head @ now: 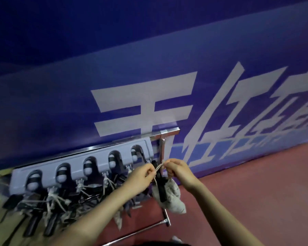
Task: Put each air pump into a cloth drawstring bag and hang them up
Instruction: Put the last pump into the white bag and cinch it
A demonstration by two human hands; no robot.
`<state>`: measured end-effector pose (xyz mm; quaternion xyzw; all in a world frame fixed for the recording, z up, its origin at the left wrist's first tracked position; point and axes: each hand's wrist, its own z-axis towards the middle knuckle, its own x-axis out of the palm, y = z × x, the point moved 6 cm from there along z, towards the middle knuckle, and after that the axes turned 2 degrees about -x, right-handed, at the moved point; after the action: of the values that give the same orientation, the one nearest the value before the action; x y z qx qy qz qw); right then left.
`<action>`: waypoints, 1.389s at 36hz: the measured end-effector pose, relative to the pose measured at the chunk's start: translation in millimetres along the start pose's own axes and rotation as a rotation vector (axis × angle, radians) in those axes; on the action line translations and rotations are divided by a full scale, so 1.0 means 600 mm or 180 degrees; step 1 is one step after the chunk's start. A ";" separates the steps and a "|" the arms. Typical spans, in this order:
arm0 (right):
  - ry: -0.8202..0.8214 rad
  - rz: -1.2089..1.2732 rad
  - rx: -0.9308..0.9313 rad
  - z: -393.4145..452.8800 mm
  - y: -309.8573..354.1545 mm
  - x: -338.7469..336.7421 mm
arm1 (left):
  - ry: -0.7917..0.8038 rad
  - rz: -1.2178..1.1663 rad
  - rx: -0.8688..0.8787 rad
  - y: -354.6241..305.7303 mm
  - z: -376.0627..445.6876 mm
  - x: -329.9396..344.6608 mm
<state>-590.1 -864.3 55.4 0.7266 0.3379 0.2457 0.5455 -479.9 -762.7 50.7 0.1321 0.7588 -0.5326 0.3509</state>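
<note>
We pinch the pale drawstring cord (159, 166) with both hands (142, 176) (178, 170), one grey cloth bag (172, 196) (black pump (161, 188) protruding) unhung at the frame's centre, several bagged pumps (57, 201) hanging lower left.

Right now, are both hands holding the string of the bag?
Yes, the left hand and the right hand each pinch the drawstring above the cloth bag.

grey hook rack (43, 172) with bagged pumps (53, 201)
</note>
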 end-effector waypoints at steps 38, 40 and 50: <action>0.1319 -0.0987 -0.0199 0.101 -0.068 0.020 | -0.0948 0.0417 -0.1245 0.017 -0.006 -0.004; 0.1282 -0.1010 -0.0259 0.099 -0.070 0.022 | -0.0975 0.0331 -0.1300 0.015 -0.006 0.000; 0.0675 -0.1010 -0.0894 0.101 -0.071 0.003 | -0.1340 0.0284 -0.1251 0.006 -0.033 0.008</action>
<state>-554.2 -893.5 -2.6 0.5515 0.4658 0.2763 0.6345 -489.0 -744.4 48.6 -0.0185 0.7514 -0.3751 0.5426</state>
